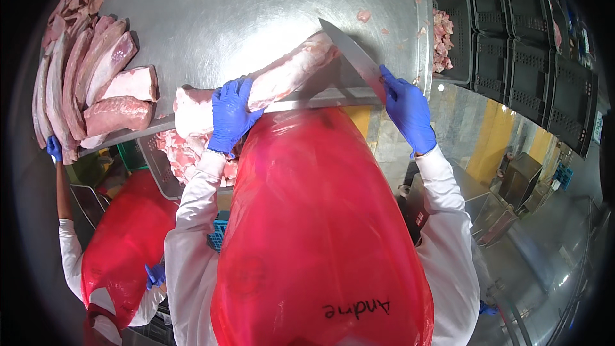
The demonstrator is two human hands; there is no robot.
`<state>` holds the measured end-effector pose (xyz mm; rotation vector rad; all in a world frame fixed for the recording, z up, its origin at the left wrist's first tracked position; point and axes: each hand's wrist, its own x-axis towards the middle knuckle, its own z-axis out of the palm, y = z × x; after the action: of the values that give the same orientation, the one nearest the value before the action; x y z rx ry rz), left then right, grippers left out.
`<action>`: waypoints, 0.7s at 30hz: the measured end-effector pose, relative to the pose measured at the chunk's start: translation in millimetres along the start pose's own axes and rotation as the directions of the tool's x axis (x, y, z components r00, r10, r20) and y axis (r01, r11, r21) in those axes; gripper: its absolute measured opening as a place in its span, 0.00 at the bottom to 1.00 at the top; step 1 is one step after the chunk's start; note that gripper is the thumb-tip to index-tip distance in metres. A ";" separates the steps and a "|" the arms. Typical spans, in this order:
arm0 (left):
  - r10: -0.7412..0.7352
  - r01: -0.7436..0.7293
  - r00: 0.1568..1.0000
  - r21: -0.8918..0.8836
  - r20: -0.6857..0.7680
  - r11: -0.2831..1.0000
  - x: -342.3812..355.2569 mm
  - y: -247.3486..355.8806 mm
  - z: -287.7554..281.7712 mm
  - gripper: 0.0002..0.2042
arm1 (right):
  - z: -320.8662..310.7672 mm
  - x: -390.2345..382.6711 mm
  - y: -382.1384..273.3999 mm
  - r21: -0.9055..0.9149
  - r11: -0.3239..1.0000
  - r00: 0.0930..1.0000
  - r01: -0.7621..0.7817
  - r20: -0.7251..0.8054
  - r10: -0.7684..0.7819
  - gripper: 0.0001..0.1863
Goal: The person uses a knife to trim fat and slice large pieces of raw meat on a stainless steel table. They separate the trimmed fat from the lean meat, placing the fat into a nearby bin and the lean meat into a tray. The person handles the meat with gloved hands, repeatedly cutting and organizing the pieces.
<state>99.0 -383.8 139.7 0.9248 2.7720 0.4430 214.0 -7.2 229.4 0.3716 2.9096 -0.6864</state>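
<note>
Stainless-steel worktop (243,6), meat-cutting room, seen from above; yellow floor markings and steel fittings at lower right.

Item 1. Long cut of pale pink meat (282,80), with a fatty rind, lying slantwise on the worktop near its front edge, from lower left to upper right.

Item 2. Left hand (232,115), blue glove, white sleeve. Fingers spread and pressed flat over the left part of the long cut, close to its blunt end; holding it down rather than closed around it.

Item 3. Right hand (407,109), blue glove, white sleeve. Closed around the handle of a knife (352,54); handle itself hidden in the fist.

Item 4. The knife: broad, long steel blade, running up and left from the fist, its tip at the upper right end of the long cut, touching or just beside it; which cannot be told.

Item 5. Red plastic apron (320,230) on the wearer, filling the lower middle of the view.

Item 6. Stacked slabs of meat (90,83), left end of the worktop, several side by side, well apart from the knife.

Item 7. Small meat trimmings (186,154) in a grey crate below the worktop's front edge, under the left hand.

Item 8. Dark plastic crates (512,51) ranged to the right of the worktop; one holds meat pieces (442,38).

Item 9. Second person (122,243) at lower left, red apron, white sleeves, blue gloves; one gloved hand raised to the edge of the stacked slabs.
</note>
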 end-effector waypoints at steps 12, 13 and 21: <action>0.038 -0.039 0.999 0.051 0.021 0.998 -4.0 -8.2 5.4 0.37 | 42.2 10.7 36.8 0.275 0.961 0.989 -0.038 0.148 -0.004 0.21; 0.035 -0.037 0.999 0.056 0.035 0.998 0.5 -8.3 1.5 0.37 | 53.2 3.9 49.5 0.341 0.940 0.992 -0.018 0.122 -0.025 0.21; 0.010 -0.016 0.996 0.063 0.089 0.998 12.6 -12.0 -6.4 0.36 | 91.5 22.7 32.1 0.373 0.926 0.991 0.061 0.087 -0.100 0.21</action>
<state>80.7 -386.7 140.6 0.9532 2.7158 0.3095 206.9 -16.2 130.5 0.2430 2.7002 -1.2351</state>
